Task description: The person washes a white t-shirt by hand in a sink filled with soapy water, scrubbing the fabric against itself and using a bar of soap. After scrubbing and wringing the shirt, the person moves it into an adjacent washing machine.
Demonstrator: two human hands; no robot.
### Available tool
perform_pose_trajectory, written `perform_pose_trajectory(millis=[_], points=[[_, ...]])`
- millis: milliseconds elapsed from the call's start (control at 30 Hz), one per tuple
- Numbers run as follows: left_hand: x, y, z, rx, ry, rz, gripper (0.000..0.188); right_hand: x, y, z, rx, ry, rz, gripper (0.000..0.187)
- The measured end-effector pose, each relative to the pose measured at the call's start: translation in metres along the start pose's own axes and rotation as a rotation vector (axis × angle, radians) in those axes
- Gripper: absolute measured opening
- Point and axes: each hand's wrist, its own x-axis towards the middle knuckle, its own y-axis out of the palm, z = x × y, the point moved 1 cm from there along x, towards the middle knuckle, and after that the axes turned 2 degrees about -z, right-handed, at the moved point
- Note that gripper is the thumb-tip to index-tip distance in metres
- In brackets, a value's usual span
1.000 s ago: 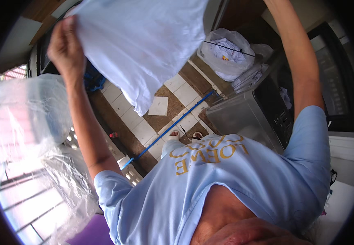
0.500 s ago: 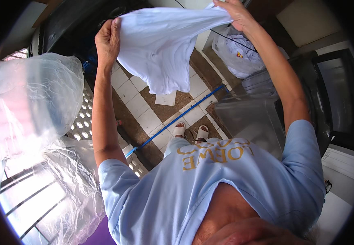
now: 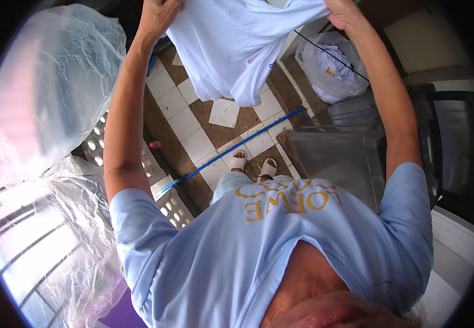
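Observation:
A white cloth garment (image 3: 231, 49) is stretched between my raised arms at the top of the view, its lower part hanging in loose folds above the tiled floor. My left hand (image 3: 160, 15) is closed on its left upper edge. At the opposite edge, my right hand (image 3: 344, 13) pinches the cloth. The garment's upper edge runs out of view, so its exact kind is not clear.
A blue pole (image 3: 223, 155) crosses low in front of my feet. Clear plastic sheeting (image 3: 56, 76) hangs at left. A clear bag of white cloth (image 3: 332, 68) stands far right, near a grey translucent bin (image 3: 335, 158). A dark cord (image 3: 324, 52) runs behind the garment.
Both hands and the garment have moved up and away, partly out of the top edge. My left hand has shifted slightly right, and the cloth's hem has gathered more closely.

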Motion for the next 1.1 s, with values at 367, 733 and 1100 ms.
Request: perform_pose_trajectory(millis=[367,733,1100], points=[[0.001,0.048,-0.02,-0.171,0.086,0.181,0.038,-0.021,0.058,0.002,-0.166,-0.098,0.223,0.034],[-0.089,0.06,0.05,-0.208,0.005,-0.277,0.059,-0.004,0.103,-0.039,0.063,-0.062,0.299,0.023],[-0.237,0.183,0.145,0.077,-0.335,-0.189,0.038,0.016,0.078,0.036,0.317,0.018,0.198,0.024]])
